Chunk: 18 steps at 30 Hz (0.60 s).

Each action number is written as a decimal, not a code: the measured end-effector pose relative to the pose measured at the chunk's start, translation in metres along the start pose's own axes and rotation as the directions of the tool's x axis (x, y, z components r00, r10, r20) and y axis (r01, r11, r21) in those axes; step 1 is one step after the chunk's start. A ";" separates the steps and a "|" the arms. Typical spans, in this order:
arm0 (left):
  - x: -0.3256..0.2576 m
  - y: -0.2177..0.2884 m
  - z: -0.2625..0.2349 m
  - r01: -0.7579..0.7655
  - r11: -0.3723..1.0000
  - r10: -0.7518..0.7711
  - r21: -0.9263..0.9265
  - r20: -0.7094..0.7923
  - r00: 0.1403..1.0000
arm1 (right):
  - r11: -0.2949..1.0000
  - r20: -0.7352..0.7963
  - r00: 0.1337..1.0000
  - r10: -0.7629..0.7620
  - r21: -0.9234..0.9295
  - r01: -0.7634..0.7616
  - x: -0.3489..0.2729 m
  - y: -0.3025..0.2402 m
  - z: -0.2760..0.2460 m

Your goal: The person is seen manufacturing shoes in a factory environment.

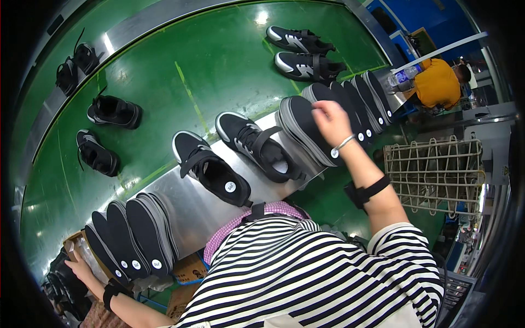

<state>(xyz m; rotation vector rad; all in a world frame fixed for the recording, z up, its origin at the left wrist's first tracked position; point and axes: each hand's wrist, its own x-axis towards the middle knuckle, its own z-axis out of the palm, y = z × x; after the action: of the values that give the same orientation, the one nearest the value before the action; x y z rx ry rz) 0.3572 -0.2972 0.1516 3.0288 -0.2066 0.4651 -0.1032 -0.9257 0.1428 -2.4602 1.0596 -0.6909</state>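
Beside both hands [333, 126] [82, 270], black insoles [299, 117] [143, 232]

Near my right grip [332, 123] lies a stack of black, grey-edged insoles [301, 116], toes away from me, a round white sticker at the heel. Left of it, two black shoes [203, 167] with silver toes sit upright, side by side. More insole stacks [141, 229] lie near my left grip [82, 271].
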 end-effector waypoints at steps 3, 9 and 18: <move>-0.004 0.083 -0.030 0.014 0.999 -0.001 0.048 -0.260 0.965 | 0.911 0.007 0.978 0.210 -0.364 -0.194 -0.012 0.074 -0.019; -0.151 0.407 -0.080 -0.063 0.380 0.671 -0.923 0.228 0.706 | 0.803 0.163 0.846 0.508 -0.444 -0.397 -0.017 0.096 -0.019; -0.259 0.512 -0.017 -0.706 0.427 0.886 -0.566 0.107 0.450 | 0.774 0.248 0.862 0.441 0.380 -0.506 -0.021 0.057 -0.051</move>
<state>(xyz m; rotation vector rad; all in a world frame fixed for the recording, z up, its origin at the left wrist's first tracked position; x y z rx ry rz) 0.0341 -0.7706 0.1143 2.2742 -1.6360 -0.2005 -0.1774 -0.9540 0.1487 -1.7294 1.2459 -0.5020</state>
